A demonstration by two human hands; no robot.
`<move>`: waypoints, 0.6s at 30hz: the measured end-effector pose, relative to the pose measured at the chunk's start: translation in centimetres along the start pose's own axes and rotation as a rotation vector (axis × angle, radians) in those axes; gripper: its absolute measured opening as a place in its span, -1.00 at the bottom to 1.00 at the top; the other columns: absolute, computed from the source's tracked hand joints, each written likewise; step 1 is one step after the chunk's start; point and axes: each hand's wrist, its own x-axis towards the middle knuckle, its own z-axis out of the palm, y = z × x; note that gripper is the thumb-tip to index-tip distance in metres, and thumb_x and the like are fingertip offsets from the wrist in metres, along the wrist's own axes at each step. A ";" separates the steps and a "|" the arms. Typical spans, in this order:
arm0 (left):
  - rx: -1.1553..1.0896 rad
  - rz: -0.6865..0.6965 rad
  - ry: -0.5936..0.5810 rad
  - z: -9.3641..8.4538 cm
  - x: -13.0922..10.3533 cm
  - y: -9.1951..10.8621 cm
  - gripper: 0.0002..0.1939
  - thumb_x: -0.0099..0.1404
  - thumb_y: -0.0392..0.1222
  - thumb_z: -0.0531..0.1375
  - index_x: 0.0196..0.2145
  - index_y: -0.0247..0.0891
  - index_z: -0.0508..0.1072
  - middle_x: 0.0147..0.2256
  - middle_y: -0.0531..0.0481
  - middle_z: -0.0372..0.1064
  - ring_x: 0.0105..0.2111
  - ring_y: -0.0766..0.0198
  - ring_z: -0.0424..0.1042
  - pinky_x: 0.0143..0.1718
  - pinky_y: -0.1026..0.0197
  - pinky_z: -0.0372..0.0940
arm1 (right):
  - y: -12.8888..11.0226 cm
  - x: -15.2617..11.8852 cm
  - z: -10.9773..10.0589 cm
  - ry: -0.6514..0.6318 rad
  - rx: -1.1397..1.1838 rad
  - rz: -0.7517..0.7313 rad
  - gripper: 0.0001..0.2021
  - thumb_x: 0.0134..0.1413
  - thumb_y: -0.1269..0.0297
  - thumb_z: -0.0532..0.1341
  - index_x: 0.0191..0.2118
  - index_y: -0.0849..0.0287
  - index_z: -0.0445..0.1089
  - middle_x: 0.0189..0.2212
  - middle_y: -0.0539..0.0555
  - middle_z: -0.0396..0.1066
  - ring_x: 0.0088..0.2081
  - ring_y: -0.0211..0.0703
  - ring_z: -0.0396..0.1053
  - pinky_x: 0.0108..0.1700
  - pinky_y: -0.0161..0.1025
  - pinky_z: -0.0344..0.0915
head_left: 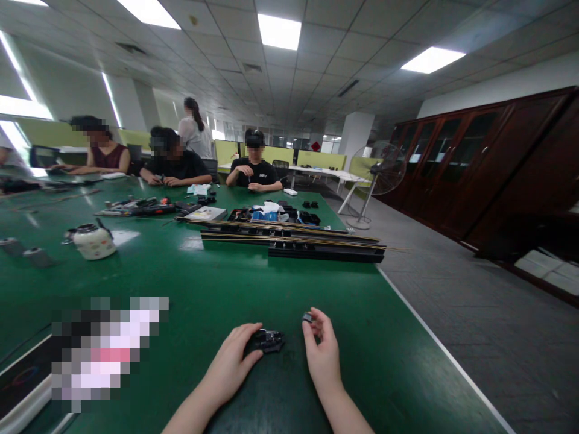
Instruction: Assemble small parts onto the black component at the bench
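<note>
On the green table in front of me lies a small black mechanical part [272,341] with shiny metal bits along its top. My left hand [236,355] is closed round its left end, thumb on the near side and fingers on the far side. To the right, apart from it, my right hand [323,349] pinches a small dark grey block [307,316] between thumb and forefinger, a little above the table. The other fingers of that hand are curled. The exact kind of either piece is too small to make out.
Long black rails [325,252] with thin brass-coloured rods cross the table beyond my hands. A white jar [94,242] and grey cylinders [38,257] stand left. A blurred-out device [27,374] lies at front left. Several people sit across; a fan [373,175] stands right.
</note>
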 end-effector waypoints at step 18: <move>-0.007 0.011 -0.007 0.0 0.1 0.0 -0.61 0.09 -0.27 0.13 -0.08 -0.16 0.35 -0.08 -0.09 0.36 -0.04 0.11 0.29 0.03 -0.03 0.17 | -2.6 -0.8 0.3 -0.461 -0.276 -0.255 -0.83 -0.11 0.34 0.24 -0.30 0.05 0.44 -0.27 0.03 0.45 -0.15 -0.10 0.33 -0.05 -0.13 0.18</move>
